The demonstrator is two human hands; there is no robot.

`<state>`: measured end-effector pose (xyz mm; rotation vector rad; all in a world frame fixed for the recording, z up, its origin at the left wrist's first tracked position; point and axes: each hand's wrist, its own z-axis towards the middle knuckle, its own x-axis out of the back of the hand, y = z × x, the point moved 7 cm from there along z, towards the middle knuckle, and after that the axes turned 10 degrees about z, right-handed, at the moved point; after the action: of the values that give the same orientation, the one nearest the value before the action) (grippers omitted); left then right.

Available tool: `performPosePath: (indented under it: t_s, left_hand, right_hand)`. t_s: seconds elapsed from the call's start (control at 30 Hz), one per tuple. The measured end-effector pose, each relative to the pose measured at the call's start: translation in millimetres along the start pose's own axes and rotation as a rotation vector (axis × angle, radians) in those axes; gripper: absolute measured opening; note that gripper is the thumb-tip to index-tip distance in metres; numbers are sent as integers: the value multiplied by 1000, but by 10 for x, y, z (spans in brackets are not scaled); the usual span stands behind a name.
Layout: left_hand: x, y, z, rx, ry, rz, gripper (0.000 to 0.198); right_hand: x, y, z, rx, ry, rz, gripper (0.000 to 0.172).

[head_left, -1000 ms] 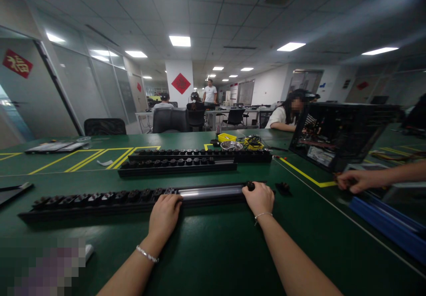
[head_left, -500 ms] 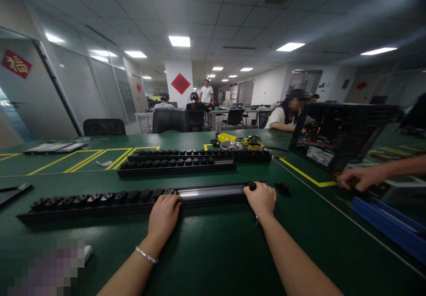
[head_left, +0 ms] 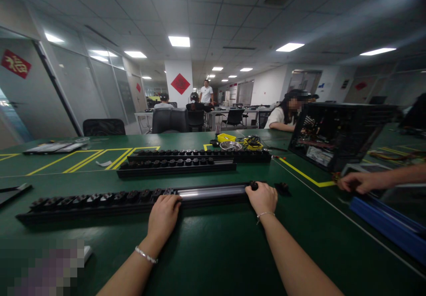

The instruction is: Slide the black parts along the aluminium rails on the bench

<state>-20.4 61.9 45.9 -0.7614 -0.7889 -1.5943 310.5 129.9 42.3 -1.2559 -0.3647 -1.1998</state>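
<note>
A long black rail (head_left: pixel 213 202) with a shiny grey channel lies across the green table in front of me. Several black socket-like modules (head_left: pixel 107 197) sit in a row along its left part. My left hand (head_left: pixel 165 211) is closed over the rail near its middle, fingertips by the last module of the row. At the rail's right end my right hand (head_left: pixel 264 198) pinches a small black module (head_left: pixel 254 185); its underside is hidden, so I cannot tell whether it sits in the channel. Another loose black module (head_left: pixel 283 188) lies just right of that hand.
Two more filled black rails (head_left: pixel 179 168) lie behind. Yellow trays (head_left: pixel 226 138) and cables stand farther back. An open computer case (head_left: pixel 336 136) is at right, near another person's hand (head_left: pixel 361 182) and a blue rail (head_left: pixel 382 220). A pixelated patch covers the lower left.
My right hand has shifted very slightly to the right with the small module. My left hand stays put. The other person's hand at right has moved a little.
</note>
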Motion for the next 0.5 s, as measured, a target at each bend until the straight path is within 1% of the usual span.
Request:
performPosePath:
  t_s: [0.33,0.5]
  left_hand:
    - [2,-9,-2,6,-21,-14,20]
    - [-9,-6,3,10,-41,-1,21]
  right_hand:
    - [24,25,13,-10,13,-1,35]
    - [51,47,12,-31,48,-21,38]
